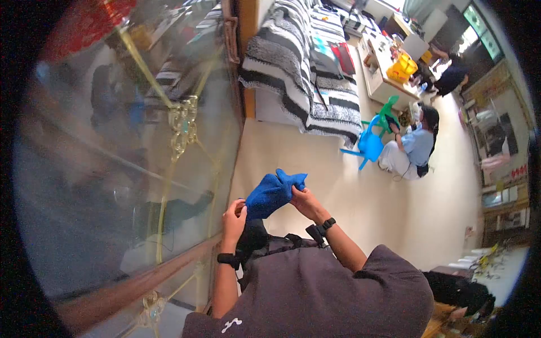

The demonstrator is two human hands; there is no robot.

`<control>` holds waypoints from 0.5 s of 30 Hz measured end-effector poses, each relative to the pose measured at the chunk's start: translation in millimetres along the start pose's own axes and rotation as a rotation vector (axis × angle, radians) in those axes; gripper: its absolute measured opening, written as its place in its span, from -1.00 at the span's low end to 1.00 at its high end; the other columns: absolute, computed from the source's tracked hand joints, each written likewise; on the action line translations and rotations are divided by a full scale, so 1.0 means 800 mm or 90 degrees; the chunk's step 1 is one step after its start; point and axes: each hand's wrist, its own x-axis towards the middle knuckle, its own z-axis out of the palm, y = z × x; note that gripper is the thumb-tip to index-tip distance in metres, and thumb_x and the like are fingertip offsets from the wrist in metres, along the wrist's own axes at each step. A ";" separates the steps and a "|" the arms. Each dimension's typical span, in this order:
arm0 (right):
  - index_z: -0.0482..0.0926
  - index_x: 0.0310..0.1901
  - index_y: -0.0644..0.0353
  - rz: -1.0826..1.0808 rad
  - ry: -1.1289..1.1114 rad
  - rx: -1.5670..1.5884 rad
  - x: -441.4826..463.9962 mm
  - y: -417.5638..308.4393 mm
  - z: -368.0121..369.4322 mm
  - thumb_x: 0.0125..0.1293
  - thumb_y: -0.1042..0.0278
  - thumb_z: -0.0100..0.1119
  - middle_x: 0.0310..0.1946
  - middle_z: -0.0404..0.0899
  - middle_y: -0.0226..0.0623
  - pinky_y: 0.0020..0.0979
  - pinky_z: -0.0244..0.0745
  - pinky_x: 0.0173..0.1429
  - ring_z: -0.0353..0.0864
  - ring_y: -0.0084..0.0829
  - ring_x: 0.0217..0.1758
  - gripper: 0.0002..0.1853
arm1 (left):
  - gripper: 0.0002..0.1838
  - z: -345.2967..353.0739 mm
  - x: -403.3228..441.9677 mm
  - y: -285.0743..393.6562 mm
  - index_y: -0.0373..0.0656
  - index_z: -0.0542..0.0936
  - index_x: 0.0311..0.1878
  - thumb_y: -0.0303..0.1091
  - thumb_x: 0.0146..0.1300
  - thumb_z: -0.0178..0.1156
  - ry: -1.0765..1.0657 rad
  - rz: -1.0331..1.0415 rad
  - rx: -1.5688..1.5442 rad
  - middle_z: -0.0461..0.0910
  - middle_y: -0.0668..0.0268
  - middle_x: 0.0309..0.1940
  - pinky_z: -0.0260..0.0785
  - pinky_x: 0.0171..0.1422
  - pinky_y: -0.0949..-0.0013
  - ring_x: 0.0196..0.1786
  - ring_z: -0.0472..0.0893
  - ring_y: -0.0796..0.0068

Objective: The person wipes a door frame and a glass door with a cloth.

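A blue cloth (266, 197) is stretched between my two hands in front of my body. My left hand (234, 218) pinches its lower left edge, close beside the glass panel. With my right hand (307, 204) I grip the bunched right end, fingers curled round it and a corner sticking up above. The cloth hangs in folds and hides part of my fingertips.
A decorated glass panel (135, 169) in a brown frame stands at my left. Ahead is a sofa with a striped cover (332, 110). A blue stool (370, 143) and a green stool (387, 115) stand near a crouching person (417, 143). Beyond is a white table (377, 83) with a yellow container (402, 67).
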 end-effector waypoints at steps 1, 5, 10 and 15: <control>0.40 0.18 0.21 0.014 0.006 0.003 0.021 0.002 -0.001 0.47 0.22 0.05 0.09 0.54 -0.35 -0.30 0.39 0.33 0.54 -0.44 0.15 -0.64 | -0.76 -0.005 0.015 0.003 -0.23 0.58 0.00 -0.39 0.29 0.19 -0.010 0.039 0.100 0.69 0.17 -0.19 0.48 -0.01 0.34 -0.12 0.67 0.33; 0.42 0.20 0.24 0.079 0.033 -0.094 0.082 -0.010 0.042 0.45 0.24 0.07 0.08 0.53 -0.35 -0.34 0.42 0.22 0.53 -0.45 0.11 -0.62 | -0.78 -0.029 0.063 0.028 -0.18 0.59 -0.03 -0.41 0.26 0.19 -0.010 0.101 0.191 0.68 0.16 -0.18 0.49 -0.02 0.30 -0.10 0.67 0.24; 0.51 0.09 0.30 0.081 0.013 -0.168 0.157 -0.007 0.105 0.43 0.26 0.11 -0.09 0.61 -0.35 -0.41 0.53 0.04 0.63 -0.47 -0.06 -0.67 | -0.71 -0.057 0.121 0.049 -0.21 0.58 -0.02 -0.32 0.23 0.27 -0.133 0.014 0.021 0.69 0.16 -0.19 0.50 -0.01 0.31 -0.12 0.69 0.30; 0.60 -0.16 0.32 0.067 0.038 -0.255 0.212 0.001 0.142 0.36 0.25 0.22 -0.29 0.64 -0.40 -0.50 0.49 -0.18 0.56 -0.62 -0.28 -0.74 | -0.46 -0.067 0.163 0.064 -0.30 0.56 -0.21 0.05 0.06 0.40 -0.068 0.120 0.183 0.65 0.08 -0.24 0.47 -0.07 0.18 -0.15 0.65 0.07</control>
